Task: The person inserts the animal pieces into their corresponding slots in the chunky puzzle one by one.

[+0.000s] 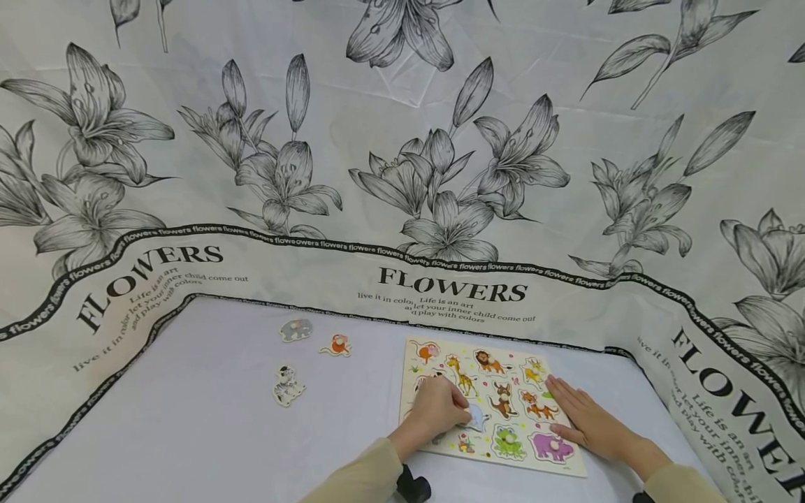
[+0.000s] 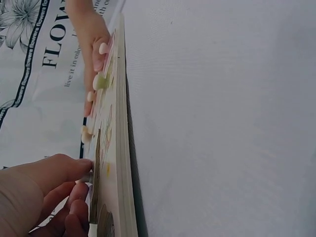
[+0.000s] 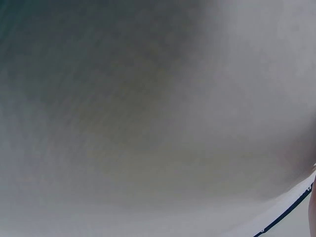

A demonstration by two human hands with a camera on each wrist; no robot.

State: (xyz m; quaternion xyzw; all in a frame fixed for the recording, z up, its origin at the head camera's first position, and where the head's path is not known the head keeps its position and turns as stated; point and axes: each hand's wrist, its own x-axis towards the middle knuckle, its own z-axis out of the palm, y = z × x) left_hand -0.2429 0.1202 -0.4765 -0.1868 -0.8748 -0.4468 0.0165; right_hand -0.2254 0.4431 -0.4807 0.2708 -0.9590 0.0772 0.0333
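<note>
My left hand pinches the small knob of a wooden puzzle piece between thumb and fingertips. In the left wrist view that piece stands close along the face of the puzzle board; whether it touches is unclear. A light-blue shape shows beside the fingertips in the head view, with its picture partly covered. My right hand rests on the right edge of the animal puzzle board, fingers straight. A giraffe, lion, frog and purple hippo show on the board.
Left of the board lie loose pieces on the white cloth: a grey elephant, an orange monkey and a zebra. Behind rises a flower-printed fabric wall. The right wrist view is mostly blurred pale surface.
</note>
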